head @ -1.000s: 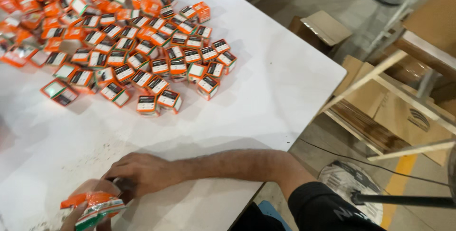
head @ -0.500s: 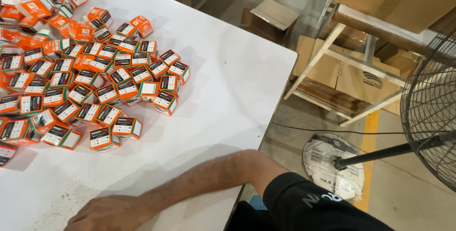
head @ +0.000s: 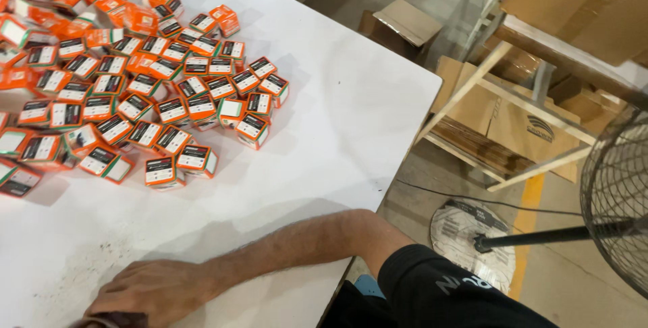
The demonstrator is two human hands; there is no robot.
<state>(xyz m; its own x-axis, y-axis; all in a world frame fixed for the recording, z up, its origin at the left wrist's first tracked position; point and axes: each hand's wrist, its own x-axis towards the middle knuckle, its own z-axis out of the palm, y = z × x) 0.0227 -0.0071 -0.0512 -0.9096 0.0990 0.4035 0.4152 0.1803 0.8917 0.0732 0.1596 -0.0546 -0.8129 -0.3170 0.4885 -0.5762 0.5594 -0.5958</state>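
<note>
Right hand (head: pixel 158 291) fingertips beyond bottom edge

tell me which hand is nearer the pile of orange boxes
Right, of what shows. The right hand lies flat on the white table at the bottom edge, apart from the pile of orange boxes. The left hand is out of view.

Bright even light, soft shadows, sharp

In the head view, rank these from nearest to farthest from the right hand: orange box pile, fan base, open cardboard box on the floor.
From the right hand:
1. Orange box pile, up the table.
2. Fan base, floor, right.
3. Open cardboard box, floor beyond the table's far edge.
</note>
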